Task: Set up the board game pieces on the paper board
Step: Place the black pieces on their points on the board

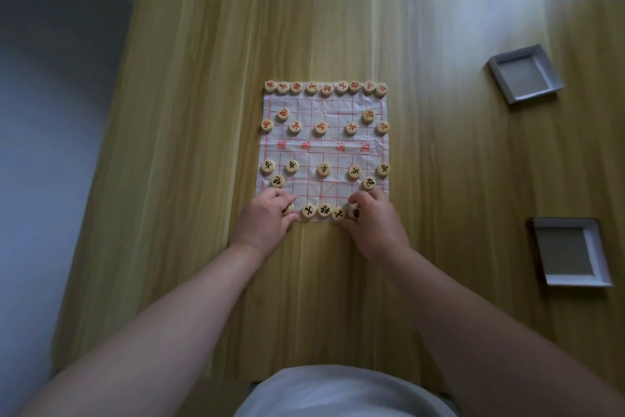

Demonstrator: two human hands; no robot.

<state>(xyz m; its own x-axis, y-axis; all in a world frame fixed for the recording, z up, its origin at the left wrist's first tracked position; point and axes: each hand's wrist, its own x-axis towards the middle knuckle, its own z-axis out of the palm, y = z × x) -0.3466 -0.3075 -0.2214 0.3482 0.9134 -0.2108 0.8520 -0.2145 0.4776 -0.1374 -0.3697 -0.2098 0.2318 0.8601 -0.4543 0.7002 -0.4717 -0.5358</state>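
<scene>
Board game pieces (324, 169), small round discs of pale wood with inked characters, sat on the creased paper board (324, 152) at mid-table. Nearest me, I saw the left hand (265, 222) with fingers curled round the left-hand disc (288, 209) at the board's near edge. The right hand (373, 225) pinched the right-hand disc (355, 212), and three black-marked discs lay between them. Farther off ran the red-marked row (325, 87). Well apart to the right, the near box half (571, 251) and the far box half (526, 73), shallow, square and white, rested on the wood-grain table (203, 112).
</scene>
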